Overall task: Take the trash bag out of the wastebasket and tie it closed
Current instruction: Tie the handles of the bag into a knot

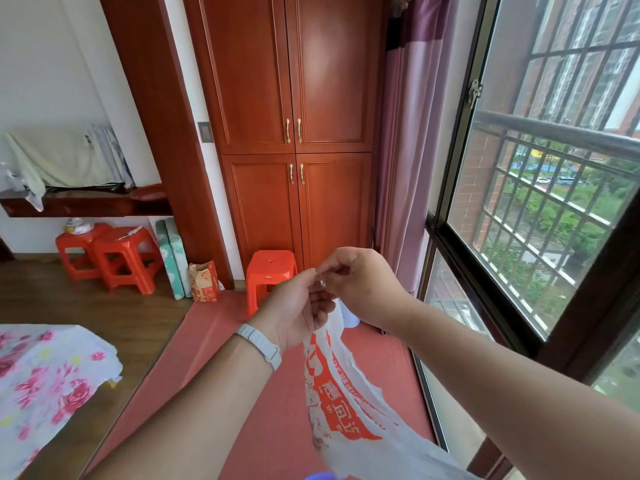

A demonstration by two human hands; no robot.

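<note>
Both hands are up in mid-air, meeting fingertip to fingertip. The left hand (pixel 298 306) pinches the top of the trash bag (pixel 341 393), and the right hand (pixel 360 289) pinches the same thin plastic just beside it, thumbs and forefingers closed on the film. A pale wristband (pixel 259 344) sits on the left wrist.

The bag is white with orange-red print and hangs down from the pinch, trailing toward the bottom edge of the view; its lower end runs out of sight. A sliver of something purple-blue (pixel 320 476) shows at the bottom edge; I cannot tell what it is.

There is room on the red mat (pixel 221 327) below and to the left. On the right the window frame (pixel 485 265) runs close alongside the right forearm. Ahead stands the wooden wardrobe (pixel 294 133), four doors, with one red stool (pixel 270 271) at its foot, directly beyond the hands. Two more red stools (pixel 110 254) stand well apart at the left, three in all. One purple curtain (pixel 405 168) hangs between wardrobe and window. A floral sheet (pixel 45 382) edges in at lower left.
</note>
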